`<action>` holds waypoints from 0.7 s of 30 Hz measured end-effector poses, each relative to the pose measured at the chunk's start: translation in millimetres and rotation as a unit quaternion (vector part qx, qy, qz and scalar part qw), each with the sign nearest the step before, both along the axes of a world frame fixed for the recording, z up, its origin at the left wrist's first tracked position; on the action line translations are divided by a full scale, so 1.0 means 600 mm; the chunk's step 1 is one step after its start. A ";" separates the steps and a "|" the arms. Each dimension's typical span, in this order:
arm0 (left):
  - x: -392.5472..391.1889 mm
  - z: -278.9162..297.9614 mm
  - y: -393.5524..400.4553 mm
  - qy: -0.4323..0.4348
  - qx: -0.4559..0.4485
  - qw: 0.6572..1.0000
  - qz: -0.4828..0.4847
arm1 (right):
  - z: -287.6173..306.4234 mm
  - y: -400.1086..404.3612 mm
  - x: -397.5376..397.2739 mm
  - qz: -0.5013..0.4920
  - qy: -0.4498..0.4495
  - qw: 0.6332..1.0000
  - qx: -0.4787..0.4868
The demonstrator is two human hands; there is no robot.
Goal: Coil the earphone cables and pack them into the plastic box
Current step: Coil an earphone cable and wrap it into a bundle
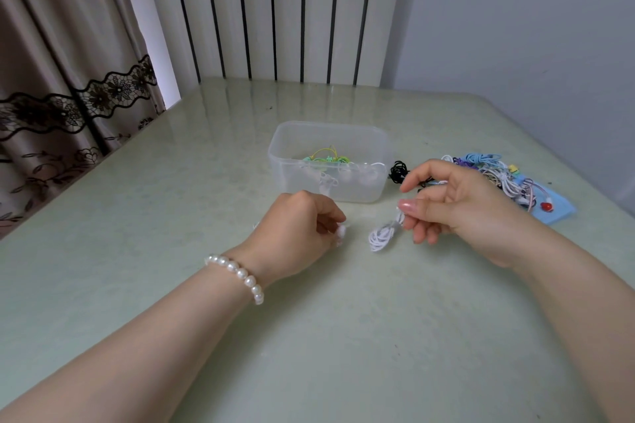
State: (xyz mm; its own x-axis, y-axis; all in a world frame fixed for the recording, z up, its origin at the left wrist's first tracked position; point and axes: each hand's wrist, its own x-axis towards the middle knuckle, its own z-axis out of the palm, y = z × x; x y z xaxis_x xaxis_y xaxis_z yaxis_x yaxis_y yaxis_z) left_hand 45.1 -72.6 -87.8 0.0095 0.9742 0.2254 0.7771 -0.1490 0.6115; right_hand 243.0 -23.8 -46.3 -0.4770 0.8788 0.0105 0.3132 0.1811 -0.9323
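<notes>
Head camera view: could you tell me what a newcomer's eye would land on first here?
Probably the two hands at centre: the right hand pinches a white coiled cable just above the table, while the left hand, with a pearl bracelet on its wrist, grips something small and white. Behind them stands the clear plastic box, with a heap of colourful cables to its right.

The right hand (457, 206) pinches a coiled white earphone cable (381, 235) just above the pale green table (171, 251). The left hand (299, 227) grips what looks like its white earbud end. Behind them stands the plastic box (330, 161), coils inside, beside a colourful cable pile (498, 175).
</notes>
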 end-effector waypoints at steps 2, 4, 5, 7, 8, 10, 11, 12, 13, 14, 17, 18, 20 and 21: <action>-0.008 0.006 0.001 0.014 -0.012 1.000 0.001 | -0.005 -0.002 -0.006 0.007 0.030 0.999 -0.008; -0.020 0.017 0.004 0.003 -0.018 1.000 0.013 | -0.010 -0.006 -0.012 0.007 0.061 0.998 -0.021; -0.029 0.023 0.005 -0.010 -0.014 1.000 0.025 | -0.011 -0.008 -0.016 0.006 0.073 0.997 -0.030; -0.049 0.039 0.006 -0.047 0.000 0.998 0.046 | -0.014 -0.010 -0.020 0.006 0.085 0.995 -0.047; -0.059 0.047 0.006 -0.067 0.005 0.996 0.052 | -0.016 -0.011 -0.020 0.005 0.087 0.995 -0.053; -0.076 0.061 0.002 -0.095 -0.006 0.994 0.056 | -0.019 -0.011 -0.021 0.006 0.089 0.994 -0.061; -0.081 0.065 0.000 -0.094 -0.021 0.994 0.051 | -0.021 -0.011 -0.022 0.003 0.086 0.994 -0.059; -0.085 0.067 -0.001 -0.081 -0.037 0.995 0.042 | -0.023 -0.011 -0.024 0.000 0.080 0.995 -0.050; -0.086 0.067 -0.002 -0.064 -0.054 0.996 0.031 | -0.026 -0.011 -0.027 -0.004 0.070 0.997 -0.036; -0.085 0.064 -0.001 -0.044 -0.071 0.996 0.020 | -0.029 -0.011 -0.028 -0.009 0.058 0.998 -0.017; -0.074 0.050 0.002 0.013 -0.116 0.993 -0.001 | -0.034 -0.014 -0.036 -0.019 0.039 0.998 0.047; -0.070 0.046 0.002 0.033 -0.120 0.992 -0.006 | -0.034 -0.015 -0.038 -0.018 0.040 0.997 0.064; -0.064 0.039 0.004 0.059 -0.110 0.992 -0.010 | -0.035 -0.017 -0.040 -0.016 0.044 0.996 0.081; -0.062 0.036 0.005 0.064 -0.099 0.993 -0.007 | -0.035 -0.018 -0.042 -0.016 0.046 0.995 0.083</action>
